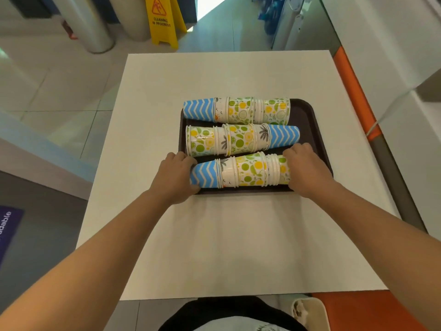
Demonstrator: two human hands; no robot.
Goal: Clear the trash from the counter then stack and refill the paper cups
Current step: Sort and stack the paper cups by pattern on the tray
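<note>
1. The left hand (175, 175) is cupped over the blue zigzag end of the nearest cup stack (241, 172), and the right hand (304, 170) is wrapped round the open-mouthed end of the same stack, so that both hands hold it between them, lying on its side.
2. That stack lies along the near rim of the dark tray (307, 120), slightly slanted, its right end further from the person than its left.
3. Just beyond it lies the middle stack (242, 139), its blue end pointing right and close to the right hand's knuckles.
4. The far stack (236, 112) lies along the tray's back rim with its blue end at the left, overhanging the tray's left edge a little.
5. The tray sits on a white square table (214, 247), toward its right half, with broad bare surface in front of the tray, to its left and behind it.
6. An orange and grey seat edge (353, 96) runs close along the table's right side.
7. On the floor past the table's far edge stands a yellow sign (164, 20) reading "CLEANING IN PROGRESS".
8. A purple mat (8, 231) at the left border shows part of a word ending "adable".
</note>
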